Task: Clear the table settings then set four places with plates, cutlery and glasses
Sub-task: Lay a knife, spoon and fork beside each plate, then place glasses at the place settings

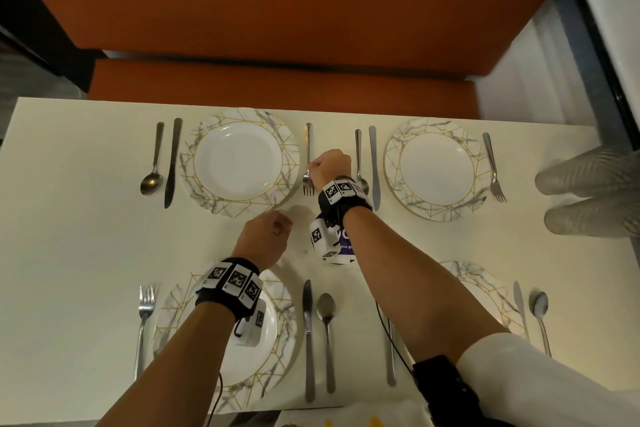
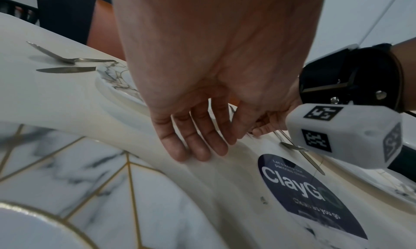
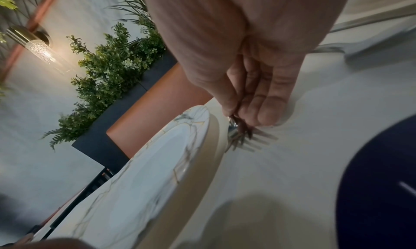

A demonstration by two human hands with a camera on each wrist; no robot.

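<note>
The right hand point(image 1: 330, 166) is pinching the neck of a silver metal fork point(image 1: 308, 163) between thumb and fingertips point(image 3: 268, 108), the tines lying on the cream rectangular table point(image 1: 86, 236) just beside the far-left plate, at its three o'clock. The left hand point(image 1: 265, 239) is hovering at that plate's six o'clock, grasping nothing, its fingers point(image 2: 193, 142) hanging loosely bent over the tabletop.

Four round white plates with grey marble veining and gold lines are sitting on the table: far left point(image 1: 239, 161), far right point(image 1: 436, 168), near left point(image 1: 277, 340) and near right point(image 1: 481, 288), the near two partly covered by the forearms. Four forks are showing, though one is only a handle beside the right forearm. Four spoons and four knives are lying beside the plates in pairs. The held fork is slim and shiny, with four tines pointing toward six o'clock.

A dark round sticker point(image 2: 310, 196) with white lettering is lying at the table's centre, under the right wrist. An orange upholstered bench point(image 1: 277, 28) is standing at twelve o'clock.
</note>
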